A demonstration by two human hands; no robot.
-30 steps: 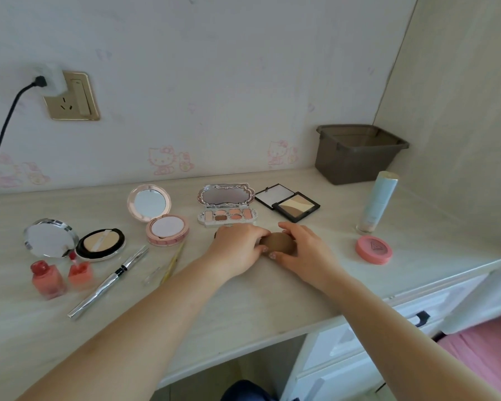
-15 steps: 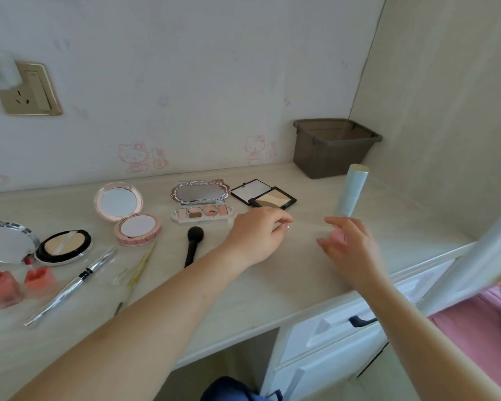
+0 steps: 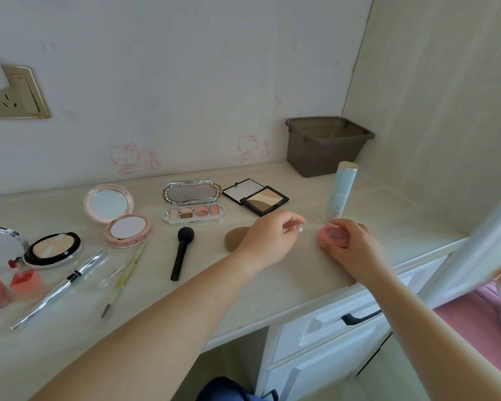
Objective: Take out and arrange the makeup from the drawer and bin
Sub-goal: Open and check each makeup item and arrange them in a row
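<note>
I see my right hand (image 3: 355, 250) curled around the small round pink compact (image 3: 333, 236) on the desk (image 3: 287, 287), fingers wrapping its far and near edges and the thumb on its left rim, so the compact sits in the front of the grip with its lid face tilted up toward me; being round, it has no long axis I can name. It lies just in front of the pale blue tube (image 3: 342, 191), which stands upright, cap at the top. My left hand (image 3: 268, 241) hovers just left of the compact, fingers loosely bent and holding nothing, fingertips pointing toward the compact without touching it. The brown sponge (image 3: 235, 238) lies on the desk left of the compact, partly hidden behind my left hand. Further left of the compact the black brush (image 3: 181, 253) lies flat, its long axis running away from me, the bristle head at the far end. Behind the compact and to its left sit the open black contour palette (image 3: 263, 199) and the open eyeshadow palette (image 3: 193, 211), mirrors raised. The dark bin (image 3: 327, 146) stands behind the tube against the wall.
</note>
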